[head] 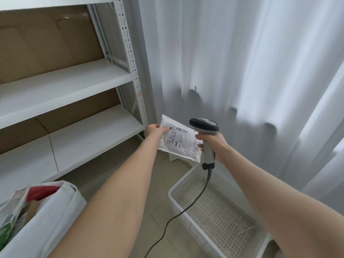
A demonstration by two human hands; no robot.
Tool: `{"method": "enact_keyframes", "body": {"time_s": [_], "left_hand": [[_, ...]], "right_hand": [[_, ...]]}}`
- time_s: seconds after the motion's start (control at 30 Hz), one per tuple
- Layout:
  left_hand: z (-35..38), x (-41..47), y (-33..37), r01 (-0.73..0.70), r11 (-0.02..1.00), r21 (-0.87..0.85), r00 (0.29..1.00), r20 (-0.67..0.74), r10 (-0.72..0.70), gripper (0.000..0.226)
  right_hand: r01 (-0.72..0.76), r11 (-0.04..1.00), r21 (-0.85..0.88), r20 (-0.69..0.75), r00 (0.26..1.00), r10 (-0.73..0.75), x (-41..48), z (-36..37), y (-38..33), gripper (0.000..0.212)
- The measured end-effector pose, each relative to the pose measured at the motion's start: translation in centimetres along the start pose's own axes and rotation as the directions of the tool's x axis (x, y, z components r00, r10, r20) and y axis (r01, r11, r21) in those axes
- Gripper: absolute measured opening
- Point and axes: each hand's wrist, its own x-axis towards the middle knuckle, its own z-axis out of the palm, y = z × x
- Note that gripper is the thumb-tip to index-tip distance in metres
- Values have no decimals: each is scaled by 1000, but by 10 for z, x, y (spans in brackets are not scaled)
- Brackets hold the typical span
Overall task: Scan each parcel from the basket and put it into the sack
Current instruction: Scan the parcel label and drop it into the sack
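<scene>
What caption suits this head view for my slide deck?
Left hand holds a labelled parcel before the scanner in the right hand.

Parcel storeroom: bare metal shelving (70,81), handheld scanner (204,127), labelled parcel (178,140).

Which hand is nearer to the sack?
Left. The left hand, holding the parcel, is up and to the right of the sack; the right hand, gripping the scanner, is farther right, above the basket.
</scene>
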Motion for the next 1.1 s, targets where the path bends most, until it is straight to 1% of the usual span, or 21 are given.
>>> {"method": "enact_keyframes", "body": {"time_s": [0.1,0.17,0.23,0.3,0.37,0.4,0.47,0.6,0.67,0.73,0.8,0.87,0.9,0.97,1.0,1.03,1.07,1.1], "left_hand": [[-26,-17,1,-84,988,133,993,95,72,22],[-44,-34,2,-176,949,260,974,184,130,30],[-60,-56,2,-241,907,345,948,283,144,38],[-76,-83,0,-286,870,401,918,375,129,32],[-96,-106,-2,-318,833,453,902,415,119,27],[-107,-115,-5,-324,827,458,898,424,117,27],[-132,-129,-11,-319,845,430,903,409,132,28],[-194,-145,-32,-284,901,328,934,307,182,26],[-230,-147,-46,-254,940,227,954,217,205,27],[-268,-146,-61,-227,967,120,972,85,217,34],[-310,-143,-78,-193,981,-4,980,-54,193,42],[-355,-134,-98,-133,979,-156,981,-160,108,49],[-380,-128,-108,-89,973,-215,981,-188,48,56],[-430,-121,-128,13,962,-273,985,-163,-60,83],[-455,-118,-140,58,966,-251,987,-133,-94,98],[-479,-117,-152,107,975,-195,987,-98,-128,104],[-500,-117,-162,145,981,-131,986,-58,-154,100],[-518,-117,-172,180,981,-74,983,-15,-181,86]], "right_hand": [[9,1000,0,-8,1000,-9,-16,11,8,18],[5,1000,13,8,1000,-5,-34,20,19,17],[-8,999,47,32,999,7,-53,30,35,19],[-40,996,85,57,998,35,-75,43,53,22],[-92,985,144,79,994,81,-96,60,68,24],[-109,978,177,94,991,93,-106,69,74,21],[-126,969,215,113,988,103,-122,90,83,15],[-133,986,103,98,987,124,-148,143,90,16],[-135,987,92,94,987,127,-158,177,94,16],[-147,985,86,85,987,140,-164,214,98,20],[-165,985,44,98,982,160,-168,258,103,21],[-200,979,37,142,971,193,-170,307,110,21],[-222,973,58,163,964,210,-171,332,113,20],[-245,965,94,196,955,223,-171,382,118,20],[-250,962,110,210,952,224,-172,406,122,20],[-255,959,124,224,949,223,-173,429,125,21],[-263,955,137,241,944,226,-174,452,128,21],[-277,949,151,260,937,232,-175,473,132,21]]}}
